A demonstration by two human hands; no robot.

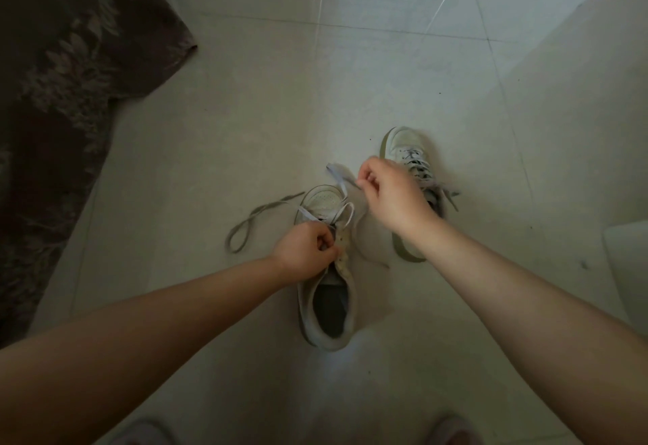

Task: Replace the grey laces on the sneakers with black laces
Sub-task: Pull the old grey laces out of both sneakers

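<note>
Two sneakers lay on the floor (245,100), the near sneaker (328,307) pointing its toe straight away from the hands. The left hand (308,251) curled down on its eyelets, pinching the grey lace (342,214). The right hand (389,192), raised beyond and to the right, pinched the lace's free end, over the far sneaker (408,155), which was still laced.

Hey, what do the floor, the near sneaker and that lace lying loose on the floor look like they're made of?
Floor: glossy ceramic or stone tile, judging by the grout lines and streaky reflections.
Near sneaker: pale smooth upper, probably leather or synthetic; the toe shows punched holes, and the lining looks like dark fabric.
Loose lace: flat woven textile, grey-green and matte; it lies limp in a loop.
</note>
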